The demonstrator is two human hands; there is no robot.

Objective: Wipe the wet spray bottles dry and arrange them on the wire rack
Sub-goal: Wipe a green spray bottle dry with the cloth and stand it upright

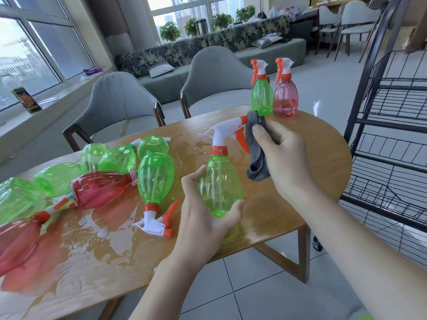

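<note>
Left hand [208, 211] cupped upward, fingers curled, right hand [282, 151] pinching

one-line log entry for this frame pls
left hand: holds green spray bottle upright | right hand: presses grey cloth to its nozzle | wire rack: no bottles visible

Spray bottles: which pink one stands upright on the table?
The pink bottle at the far edge, beside an upright green bottle; the other red ones lie flat.

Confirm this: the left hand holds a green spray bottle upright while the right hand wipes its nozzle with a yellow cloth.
Not quite. The head view shows the cloth is grey, not yellow. The rest holds: the left hand holds the green spray bottle upright while the right hand wipes its nozzle.
</note>
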